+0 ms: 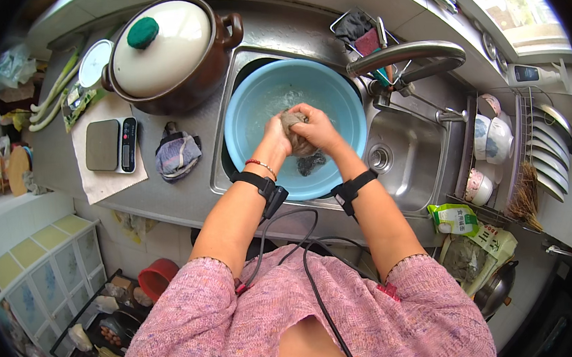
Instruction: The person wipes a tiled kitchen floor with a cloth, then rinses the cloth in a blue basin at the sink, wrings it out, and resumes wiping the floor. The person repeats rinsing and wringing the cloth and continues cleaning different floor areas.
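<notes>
Both my hands grip a bunched, wet grey-brown cloth (pixel 296 126) above a light blue plastic basin (pixel 244 105). My left hand (pixel 277 137) clasps it from the left, and my right hand (pixel 318 128) presses on it from the right with the thumb across it. Slightly cloudy water with some froth (pixel 287 99) lies in the basin. A dark cloth or similar piece (pixel 311 163) is in the water just below my hands. The basin sits in the left bowl of a steel double sink (pixel 221 171).
A lidded brown clay pot (pixel 176 86) stands back left. A kitchen scale (pixel 112 145) and a folded patterned cloth (pixel 178 155) lie on the left counter. The faucet (pixel 408 58) arches at the right, near a sponge caddy (pixel 365 39). A dish rack (pixel 492 145) holds bowls and plates. Cables (pixel 313 257) hang before me.
</notes>
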A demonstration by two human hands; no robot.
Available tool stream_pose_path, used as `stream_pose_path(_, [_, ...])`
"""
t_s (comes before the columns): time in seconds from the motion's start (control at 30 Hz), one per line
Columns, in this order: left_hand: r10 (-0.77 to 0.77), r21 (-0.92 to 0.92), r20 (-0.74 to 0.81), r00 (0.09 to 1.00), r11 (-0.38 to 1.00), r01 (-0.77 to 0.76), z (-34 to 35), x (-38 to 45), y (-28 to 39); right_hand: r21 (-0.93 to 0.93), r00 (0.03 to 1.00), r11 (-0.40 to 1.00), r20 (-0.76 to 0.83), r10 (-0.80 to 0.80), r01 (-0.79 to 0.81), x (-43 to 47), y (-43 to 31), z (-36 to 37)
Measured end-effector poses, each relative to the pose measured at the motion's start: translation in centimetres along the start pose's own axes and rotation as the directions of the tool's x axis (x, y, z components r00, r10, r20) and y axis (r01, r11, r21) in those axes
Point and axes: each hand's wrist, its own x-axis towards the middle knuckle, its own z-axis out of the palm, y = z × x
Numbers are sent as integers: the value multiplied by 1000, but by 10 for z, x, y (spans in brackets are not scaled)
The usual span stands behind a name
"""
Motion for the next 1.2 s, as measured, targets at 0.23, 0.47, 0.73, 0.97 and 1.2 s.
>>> stream_pose_path(0.23, [443, 148, -424, 790, 895, -422, 0, -22, 13, 476, 956, 839, 17, 291, -264, 12, 29, -72])
stream_pose_path(0.47, [601, 413, -468, 647, 797, -441, -86, 29, 29, -642, 960, 739, -278, 24, -204, 38, 65, -9])
stream_pose_path(0.73, [501, 893, -378, 778, 417, 165, -13, -19, -8, -914, 967, 405, 83, 241, -23, 28, 58, 16])
stream_pose_path(0.97, [299, 206, -268, 916, 946, -249, -63, 35, 21, -287, 978, 955, 169, 126, -73, 59, 44, 19])
stream_pose_path(1.2, [201, 58, -155, 967, 979, -194, -31, 19, 13, -367, 986, 924, 73, 148, -112, 21, 24, 13])
